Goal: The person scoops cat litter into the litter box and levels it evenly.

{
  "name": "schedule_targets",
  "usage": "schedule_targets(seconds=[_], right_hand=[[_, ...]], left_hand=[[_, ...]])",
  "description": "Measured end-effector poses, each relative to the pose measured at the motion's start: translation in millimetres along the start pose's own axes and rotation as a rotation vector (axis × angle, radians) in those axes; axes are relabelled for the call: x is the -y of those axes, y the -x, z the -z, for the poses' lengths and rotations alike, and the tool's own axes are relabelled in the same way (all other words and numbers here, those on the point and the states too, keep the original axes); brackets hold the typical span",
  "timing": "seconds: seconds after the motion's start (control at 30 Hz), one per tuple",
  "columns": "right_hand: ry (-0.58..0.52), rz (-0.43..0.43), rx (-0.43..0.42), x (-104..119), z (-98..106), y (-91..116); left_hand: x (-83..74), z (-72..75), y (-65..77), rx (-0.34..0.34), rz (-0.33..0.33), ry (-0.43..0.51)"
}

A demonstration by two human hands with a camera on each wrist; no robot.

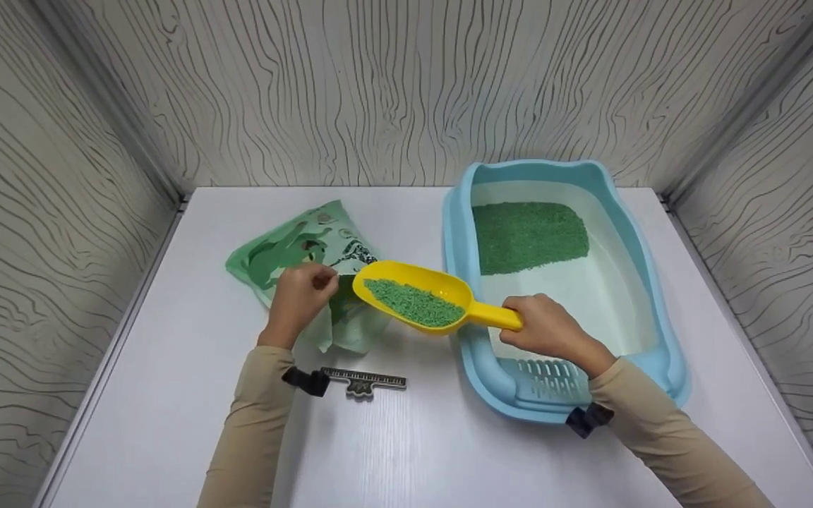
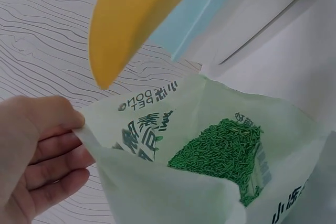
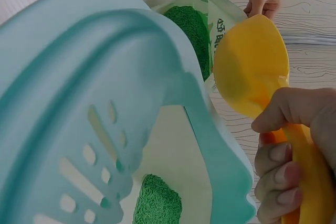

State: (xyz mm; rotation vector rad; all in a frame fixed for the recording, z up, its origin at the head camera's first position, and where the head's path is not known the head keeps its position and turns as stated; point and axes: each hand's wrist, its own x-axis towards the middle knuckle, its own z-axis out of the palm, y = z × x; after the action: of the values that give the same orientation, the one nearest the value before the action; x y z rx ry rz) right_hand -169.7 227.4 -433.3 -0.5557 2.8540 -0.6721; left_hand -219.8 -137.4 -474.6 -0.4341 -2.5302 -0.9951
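Observation:
My left hand [image 1: 302, 296] pinches the rim of a pale green plastic bag [image 2: 173, 192] between thumb and forefinger, as the left wrist view shows. The bag's mouth gapes, with green litter pellets [image 2: 223, 153] inside. By its handle, my right hand [image 1: 544, 326] grips a yellow scoop [image 1: 484, 315], tilted in the air between bag and litter box. A heap of green pellets [image 1: 413, 302] lies in the scoop's bowl. Below and right stands a light blue litter box [image 1: 459, 226]. Green pellets [image 1: 530, 236] cover the far left part of its white floor.
A dark, flat comb-like piece with a paw-shaped end [image 1: 360, 381] lies on the white table [image 1: 385, 451] in front of the bag. Slots pierce the box's near ledge [image 1: 551, 379]. Wood-patterned panels [image 1: 406, 92] enclose the table at the back and both sides.

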Motion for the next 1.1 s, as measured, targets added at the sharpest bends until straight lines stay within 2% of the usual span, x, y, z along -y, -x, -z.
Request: schedule_targets(seconds=[0.17, 0.5, 0.87, 1.1], right_hand=[[0.001, -0.015, -0.008, -5, 6, 3], [0.0, -0.014, -0.051, -9, 17, 5], [-0.008, -0.049, -0.051, -10, 28, 8], [-0.01, -0.079, -0.065, -15, 41, 14]], left_hand=[[-1.5, -2.8, 2.1, -0.014, -0.045, -0.047], [-0.1, -4.0, 5.0, -0.113, -0.095, -0.118], [0.5, -4.0, 5.0, -0.094, -0.066, -0.1], [2.8, -4.4, 6.6, -0.104, -0.075, -0.071]])
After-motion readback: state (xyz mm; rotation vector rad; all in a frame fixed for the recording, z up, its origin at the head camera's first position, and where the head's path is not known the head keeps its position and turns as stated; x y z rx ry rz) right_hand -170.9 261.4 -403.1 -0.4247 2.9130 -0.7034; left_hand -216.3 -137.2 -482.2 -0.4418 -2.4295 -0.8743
